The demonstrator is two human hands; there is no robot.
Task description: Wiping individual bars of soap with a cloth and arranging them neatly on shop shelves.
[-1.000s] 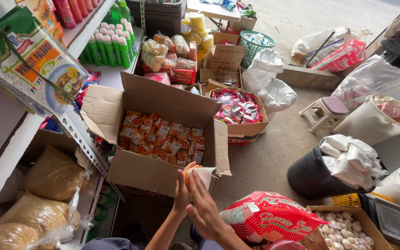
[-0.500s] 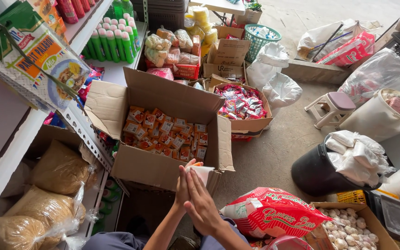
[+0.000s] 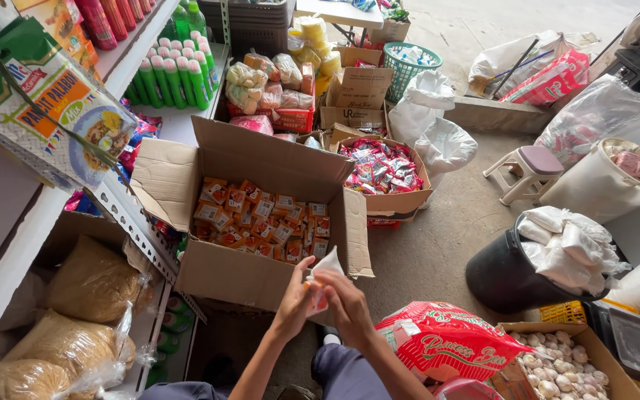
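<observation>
Both hands, left hand (image 3: pixel 295 296) and right hand (image 3: pixel 346 304), pinch a small white crinkly plastic packet (image 3: pixel 325 268) above the near edge of the open brown cardboard box (image 3: pixel 250 278). Judged light, soft, slippery; grip closed at lower corners.

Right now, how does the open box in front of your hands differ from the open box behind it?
The near cardboard box is larger and holds orange sachets; the far cardboard box is smaller and holds red packets. The near box is only filled low, with its back flap upright; the far box is heaped to its rim. Both are brown, open and on the floor. Both hands, left hand and right hand, hold a small white packet.
</observation>
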